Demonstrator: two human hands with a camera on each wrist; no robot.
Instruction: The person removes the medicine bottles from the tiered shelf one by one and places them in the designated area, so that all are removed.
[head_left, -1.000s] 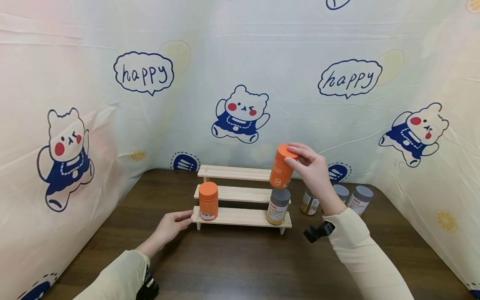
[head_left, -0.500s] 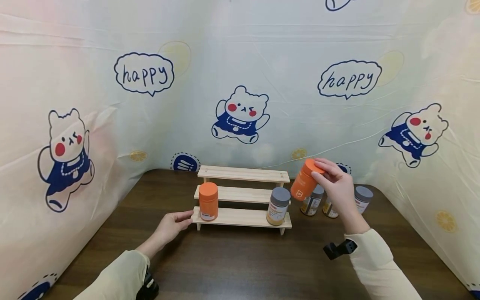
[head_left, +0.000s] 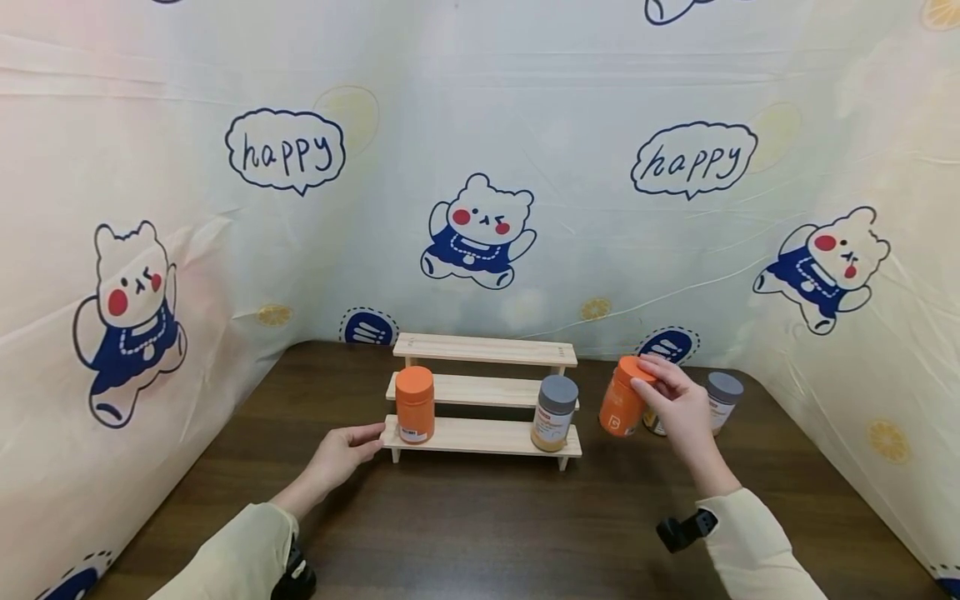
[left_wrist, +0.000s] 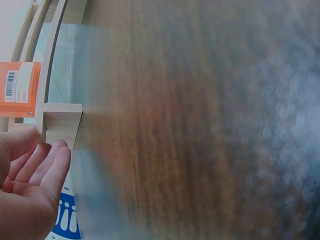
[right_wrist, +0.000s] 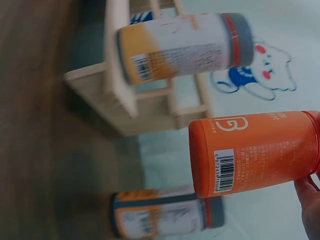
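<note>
My right hand (head_left: 678, 408) grips an orange bottle (head_left: 621, 408) by its cap, right of a three-tier wooden display rack (head_left: 480, 433). The bottle leans slightly and hangs above the table; the right wrist view shows the barcode on its side (right_wrist: 250, 155). My left hand (head_left: 341, 457) pinches the left end of the rack's lowest tier, thumb on top and fingers beneath (left_wrist: 52, 165). A second orange bottle (head_left: 416, 407) stands on the left of that tier. On its right stands a jar with a grey lid (head_left: 553, 417).
Behind the right hand, a grey-lidded jar (head_left: 723, 398) stands on the dark wooden table (head_left: 480, 533). Another jar (head_left: 653, 423) is mostly hidden by the held bottle and hand. A printed cloth (head_left: 480, 108) hangs around the table's back and sides.
My right hand has carried the orange bottle from above the rack's right end rightward and down, beside the rack. My left hand keeps its place on the rack.
</note>
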